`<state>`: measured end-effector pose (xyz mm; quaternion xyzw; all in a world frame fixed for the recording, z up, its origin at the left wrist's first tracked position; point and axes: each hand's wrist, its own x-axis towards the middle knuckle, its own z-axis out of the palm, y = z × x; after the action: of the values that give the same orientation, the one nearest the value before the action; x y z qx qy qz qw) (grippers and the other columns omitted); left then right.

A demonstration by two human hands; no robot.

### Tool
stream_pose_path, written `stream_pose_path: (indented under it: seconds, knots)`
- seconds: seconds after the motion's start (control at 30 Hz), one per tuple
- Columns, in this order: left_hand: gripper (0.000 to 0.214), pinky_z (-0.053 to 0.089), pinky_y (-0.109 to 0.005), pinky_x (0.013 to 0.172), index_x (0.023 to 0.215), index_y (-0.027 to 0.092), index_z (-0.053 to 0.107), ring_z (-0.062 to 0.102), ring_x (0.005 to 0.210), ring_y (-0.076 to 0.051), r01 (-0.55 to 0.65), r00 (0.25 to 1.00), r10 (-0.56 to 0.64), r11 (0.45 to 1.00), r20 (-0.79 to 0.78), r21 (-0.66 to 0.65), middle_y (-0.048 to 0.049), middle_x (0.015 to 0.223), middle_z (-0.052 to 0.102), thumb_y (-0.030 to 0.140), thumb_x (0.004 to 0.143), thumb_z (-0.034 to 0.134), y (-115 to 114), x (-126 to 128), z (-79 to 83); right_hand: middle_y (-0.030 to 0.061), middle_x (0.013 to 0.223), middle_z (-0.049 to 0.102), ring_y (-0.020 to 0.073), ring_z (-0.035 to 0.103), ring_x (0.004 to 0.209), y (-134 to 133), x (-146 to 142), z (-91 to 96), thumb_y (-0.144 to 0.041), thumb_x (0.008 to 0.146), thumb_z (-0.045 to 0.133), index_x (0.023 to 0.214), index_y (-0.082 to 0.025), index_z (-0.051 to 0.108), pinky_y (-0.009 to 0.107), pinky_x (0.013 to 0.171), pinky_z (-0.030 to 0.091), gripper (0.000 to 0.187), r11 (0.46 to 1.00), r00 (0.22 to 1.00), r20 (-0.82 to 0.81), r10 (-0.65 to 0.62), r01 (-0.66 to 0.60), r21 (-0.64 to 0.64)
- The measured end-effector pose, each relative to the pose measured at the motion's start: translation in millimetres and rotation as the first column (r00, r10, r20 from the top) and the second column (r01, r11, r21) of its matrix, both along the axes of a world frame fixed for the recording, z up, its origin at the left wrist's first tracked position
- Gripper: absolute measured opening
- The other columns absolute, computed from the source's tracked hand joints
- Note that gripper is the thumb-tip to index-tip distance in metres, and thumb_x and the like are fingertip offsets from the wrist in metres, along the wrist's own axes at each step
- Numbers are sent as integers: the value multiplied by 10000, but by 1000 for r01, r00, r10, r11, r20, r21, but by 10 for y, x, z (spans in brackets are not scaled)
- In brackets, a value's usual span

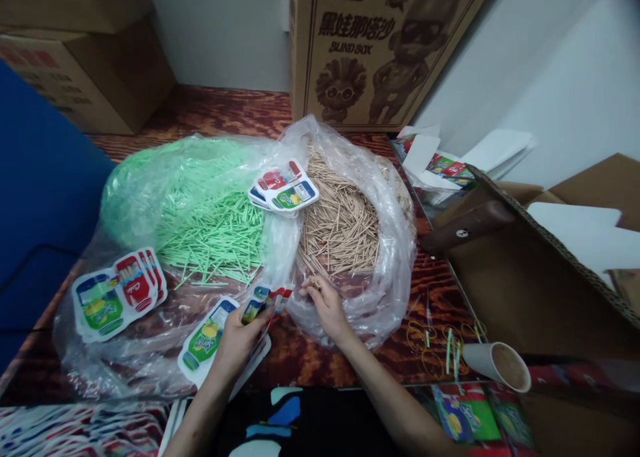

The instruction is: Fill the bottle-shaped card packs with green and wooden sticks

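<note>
left hand (239, 337) holds card (254, 305); right hand (326, 305) near sticks (343, 234)

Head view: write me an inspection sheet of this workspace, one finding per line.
Surface: wood-grain tabletop, partly covered by clear plastic bags.
Job's things: green sticks and tan sticks in the bags; printed cards in several piles.
Clutter: thin yellowish bands, loose green pieces and a paper cup at right.
Left grip: closed on a held card.
Right grip: fingers curled beside the tan sticks; contents unclear.
Cables: thin dark cable by the blue panel.
Surroundings: BLIND BOX carton behind; stacked cardboard boxes far left.
</note>
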<state>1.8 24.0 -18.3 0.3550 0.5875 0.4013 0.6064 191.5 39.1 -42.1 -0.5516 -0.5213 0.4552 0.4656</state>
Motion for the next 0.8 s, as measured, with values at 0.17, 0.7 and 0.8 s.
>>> stream_pose_path:
  seconds: [0.17,0.7,0.8]
  knots:
    - [285,403,-220,531,724,130,663,498,520,-115,-19,1000,18,1000,-20,-21,20,585,600,373,622,771,-6,-22,26,-32,680,530,126,481,554,282,444,248,-303,915,413,919,-214,512,233,544,386,133,998,992,104,-66,64,30]
    - [297,400,-221,528,711,134,686,531,560,-140,4,999,-4,1000,-34,-7,14,572,603,394,593,766,-58,10,26,127,1063,583,207,575,885,1012,843,516,-74,918,326,1043,-147,549,283,722,389,266,966,37,988,149,-221,-137]
    - [326,383,-214,494,758,122,694,496,510,-118,-18,999,17,999,-32,-39,18,561,595,396,598,766,-70,-25,-16,123,1038,616,219,578,907,956,827,587,-139,945,308,1014,-158,558,288,725,386,260,988,119,989,87,-139,-70]
